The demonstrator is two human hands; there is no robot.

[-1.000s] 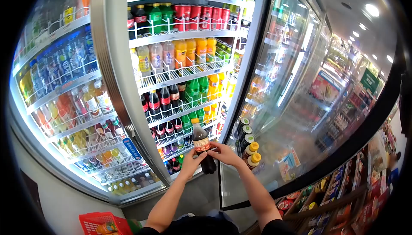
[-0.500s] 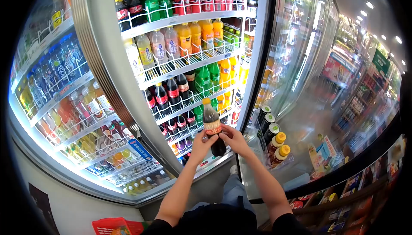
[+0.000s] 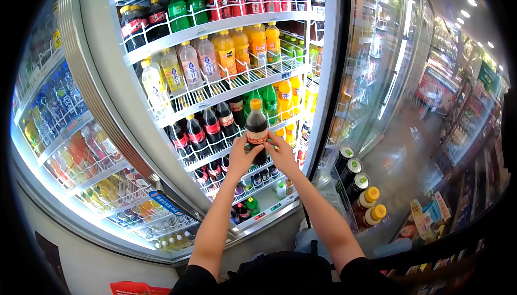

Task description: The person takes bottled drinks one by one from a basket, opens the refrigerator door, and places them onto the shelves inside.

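Observation:
A cola bottle (image 3: 257, 128) with a yellow cap, dark contents and a cream-and-red label is held upright in front of the fridge shelves. My left hand (image 3: 240, 157) grips its left side, the thumb across the front. From the right, my right hand (image 3: 282, 154) closes on it too, thumb near the other thumb. The bottle's lower part is partly hidden by the hands. Behind it, a row of red-labelled cola bottles (image 3: 195, 132) stands on a wire shelf, beside green soda bottles (image 3: 269, 101) and orange drink bottles (image 3: 284, 98).
Red cans (image 3: 237, 0) and juice bottles (image 3: 226, 52) fill the upper shelves. To the right stands the open glass door (image 3: 371, 79), with cans and yellow-capped bottles (image 3: 370, 196) by its lower part. A red basket (image 3: 137, 288) sits at bottom left.
Both hands have raised the bottle and brought it closer to the shelves, and it now stands straighter. The view has shifted, showing the lowest fridge shelf more fully.

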